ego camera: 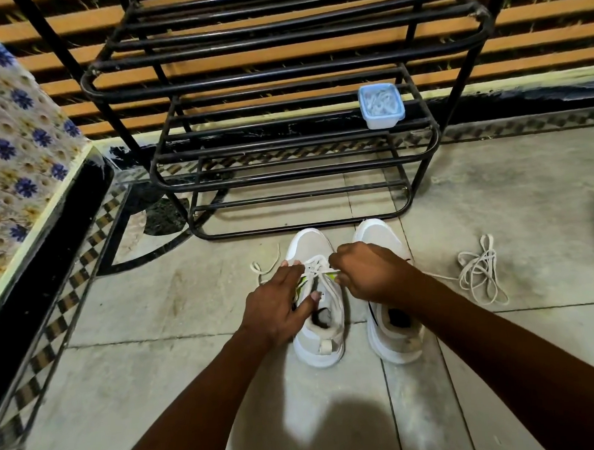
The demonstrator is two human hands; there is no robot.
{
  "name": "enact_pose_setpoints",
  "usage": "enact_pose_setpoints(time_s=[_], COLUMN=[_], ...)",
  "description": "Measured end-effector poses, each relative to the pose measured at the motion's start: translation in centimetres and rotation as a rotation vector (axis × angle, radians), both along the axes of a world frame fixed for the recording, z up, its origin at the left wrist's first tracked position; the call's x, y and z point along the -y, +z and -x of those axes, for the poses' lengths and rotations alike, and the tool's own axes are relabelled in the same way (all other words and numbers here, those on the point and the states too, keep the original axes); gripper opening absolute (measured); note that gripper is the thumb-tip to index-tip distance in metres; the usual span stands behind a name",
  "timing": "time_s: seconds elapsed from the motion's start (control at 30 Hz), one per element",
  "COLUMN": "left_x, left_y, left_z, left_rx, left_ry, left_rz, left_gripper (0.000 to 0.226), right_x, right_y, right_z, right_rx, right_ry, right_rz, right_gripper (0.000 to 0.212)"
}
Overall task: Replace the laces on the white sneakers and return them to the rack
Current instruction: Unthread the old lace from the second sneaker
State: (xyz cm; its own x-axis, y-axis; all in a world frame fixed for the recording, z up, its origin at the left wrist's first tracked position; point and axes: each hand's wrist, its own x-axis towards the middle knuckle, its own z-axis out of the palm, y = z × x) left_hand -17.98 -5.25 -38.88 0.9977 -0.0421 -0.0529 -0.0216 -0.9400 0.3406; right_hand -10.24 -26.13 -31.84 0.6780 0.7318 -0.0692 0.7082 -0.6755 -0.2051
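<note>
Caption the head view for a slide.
Left hand holds a sneaker while right hand pinches its lace, in front of a rack.

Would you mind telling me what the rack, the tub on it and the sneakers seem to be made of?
Rack: looks like black-painted metal tubing; round bars with glossy highlights. Tub: translucent bluish plastic; its contents show through the lid. Sneakers: white, matte, textile-looking uppers on smooth, probably rubber or foam soles.
</note>
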Motion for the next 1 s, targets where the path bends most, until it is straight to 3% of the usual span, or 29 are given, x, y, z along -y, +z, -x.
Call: enact_pose_setpoints(time_s=[0.03, 0.1, 0.3, 0.43, 0.5, 0.6, 0.67, 0.73, 0.9, 1.0], left_x=[0.0, 0.1, -0.2, -0.1, 0.0, 0.1, 0.1, 0.0, 0.4, 0.6], left_y=[0.0, 0.0, 0.1, -0.1, 0.0, 0.1, 0.1, 0.1, 0.5, 0.8], left_z=[0.0, 0.0, -0.1, 0.0, 0.0, -0.1, -0.1, -0.2, -0.3, -0.2], left_rx=[0.0, -0.003, -0.006, -0.001, 0.008, -0.002, -0.009, -0.016, -0.016, -0.027], left_ry=[-0.004, -0.009, -0.02, -0.016, -0.012, -0.003, 0.004, 0.012, 0.082, 0.085], left_rz=[-0.002, -0.004, -0.021, -0.001, 0.007, 0.015, 0.017, 0.027, 0.116, 0.126], left_gripper=[0.084, 0.083, 0.08, 0.082, 0.082, 0.082, 0.082, 0.08, 0.073, 0.07], right_x=[-0.2, -0.4, 1.0, 1.6, 1.4, 1.5, 0.7, 0.1, -0.2, -1.3], right_y=[-0.3, -0.9, -0.6, 0.9, 1.0, 0.1, -0.6, -1.1, -1.9, -1.8], right_z=[-0.2, -0.5, -0.8, -0.6, 0.3, 0.6, 0.4, 0.6, 0.4, 0.9], right_rx=[-0.008, -0.076, -0.363, -0.835, -0.837, -0.318, -0.126, -0.112, -0.054, -0.048], right_ry=[-0.014, -0.028, -0.51, -0.617, -0.578, -0.22, -0.029, 0.057, 0.052, 0.001], right_rz=[-0.017, -0.158, -1.021, -1.514, -1.439, -0.797, -0.435, -0.327, -0.28, -0.285], right_gripper=[0.002, 0.014, 0.018, 0.027, 0.03, 0.026, 0.029, 0.03, 0.006, 0.013])
